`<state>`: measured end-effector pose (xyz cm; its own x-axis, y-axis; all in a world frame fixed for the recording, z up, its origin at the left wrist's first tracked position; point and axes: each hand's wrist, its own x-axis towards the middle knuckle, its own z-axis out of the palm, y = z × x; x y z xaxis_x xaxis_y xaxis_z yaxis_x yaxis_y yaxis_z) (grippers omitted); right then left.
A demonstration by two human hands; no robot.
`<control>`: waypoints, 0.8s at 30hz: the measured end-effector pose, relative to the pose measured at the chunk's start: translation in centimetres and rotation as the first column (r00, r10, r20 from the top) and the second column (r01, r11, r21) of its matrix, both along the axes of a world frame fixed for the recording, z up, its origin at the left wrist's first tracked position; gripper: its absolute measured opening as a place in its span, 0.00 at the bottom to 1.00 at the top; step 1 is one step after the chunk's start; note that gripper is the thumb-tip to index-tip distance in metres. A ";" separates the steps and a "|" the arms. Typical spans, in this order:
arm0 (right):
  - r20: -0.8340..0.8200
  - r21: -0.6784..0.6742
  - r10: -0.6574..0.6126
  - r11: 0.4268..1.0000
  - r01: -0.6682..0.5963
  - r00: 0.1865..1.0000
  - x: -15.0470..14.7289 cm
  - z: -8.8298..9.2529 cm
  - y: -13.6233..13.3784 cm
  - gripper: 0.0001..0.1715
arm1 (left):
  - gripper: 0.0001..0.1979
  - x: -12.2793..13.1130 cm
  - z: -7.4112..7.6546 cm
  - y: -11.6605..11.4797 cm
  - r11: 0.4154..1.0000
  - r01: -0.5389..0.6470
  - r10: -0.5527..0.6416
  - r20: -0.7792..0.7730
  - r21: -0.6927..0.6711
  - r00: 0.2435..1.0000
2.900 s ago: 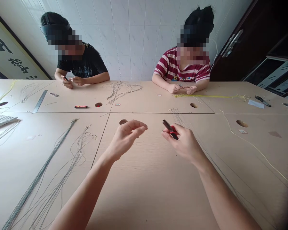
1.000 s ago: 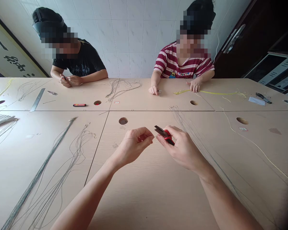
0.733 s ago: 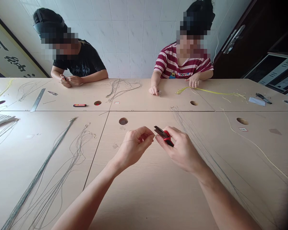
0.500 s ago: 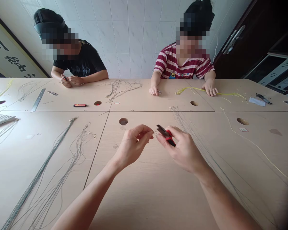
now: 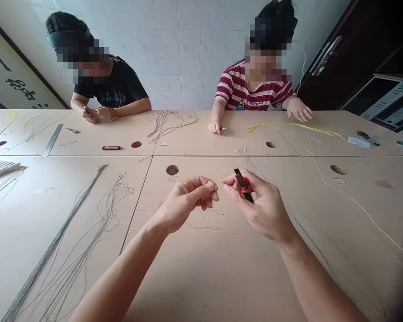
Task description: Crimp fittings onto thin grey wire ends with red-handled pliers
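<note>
My left hand (image 5: 188, 199) pinches a small, shiny metal fitting (image 5: 216, 185) between thumb and forefinger; its exact kind is too small to make out. Thin cord ends (image 5: 206, 227) trail below that hand. In my right hand (image 5: 263, 203) lie small pliers (image 5: 241, 179) with dark jaws pointing up and red-and-black handles. The right thumb and forefinger come close to the fitting, with a small gap between. Whether those fingertips also pinch something tiny cannot be seen.
Left of my arms lie a grey-green cord bundle (image 5: 67, 214) and looser cords with metal ends (image 5: 102, 223). More thin cords (image 5: 302, 232) run under my right arm. Across the table sit two people, with yellow cords (image 5: 295, 127), a ruler (image 5: 53, 139) and a red-black stick (image 5: 111, 147).
My right hand and the pliers have moved slightly right, and the jaws point more upright. My left hand has turned, and cord ends now show beneath it. The right-hand co-worker's hand has lifted off the yellow cords.
</note>
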<state>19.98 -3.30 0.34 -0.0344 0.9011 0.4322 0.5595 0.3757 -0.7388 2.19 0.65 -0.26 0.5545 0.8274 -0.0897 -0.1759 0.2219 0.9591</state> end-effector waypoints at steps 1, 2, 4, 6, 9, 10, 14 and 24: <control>-0.003 0.005 0.006 1.000 -0.006 1.000 0.0 0.0 0.0 0.05 | 0.11 0.1 0.0 0.0 1.000 0.003 -0.003 -0.005 0.006 1.000; -0.004 0.010 0.012 1.000 -0.012 1.000 0.0 0.1 0.0 0.04 | 0.11 0.1 0.0 -0.1 1.000 0.005 -0.004 -0.012 0.018 1.000; 0.001 0.016 0.032 0.999 -0.032 1.000 0.0 0.1 0.0 0.04 | 0.11 0.2 -0.1 -0.2 0.999 0.003 -0.002 -0.023 0.050 1.000; 0.000 0.009 0.047 0.999 -0.047 0.999 0.0 0.1 0.1 0.04 | 0.11 0.3 -0.1 -0.3 0.996 -0.017 0.020 -0.037 0.088 0.999; -0.029 -0.045 0.041 0.998 -0.043 0.999 0.2 0.2 0.1 0.04 | 0.10 0.4 -0.1 -0.4 0.985 -0.067 0.079 -0.070 0.158 0.994; -0.043 -0.077 0.039 0.996 -0.042 0.998 0.3 0.2 0.1 0.04 | 0.11 0.4 -0.1 -0.5 0.979 -0.085 0.102 -0.087 0.185 0.991; -0.089 -0.192 0.058 0.979 -0.075 0.994 0.5 0.3 0.0 0.09 | 0.10 0.3 0.0 -0.8 0.946 -0.134 0.191 -0.171 0.295 0.967; -0.119 -0.248 0.067 0.964 -0.095 0.991 0.5 0.3 -0.1 0.10 | 0.08 0.6 0.1 -1.4 0.875 -0.122 0.252 -0.226 0.468 0.941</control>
<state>20.49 -3.39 0.68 -0.0769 0.9776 0.1959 0.4458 0.2095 -0.8703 2.74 -0.75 -0.16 0.3925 0.9010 0.1847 0.1106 -0.2456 0.9631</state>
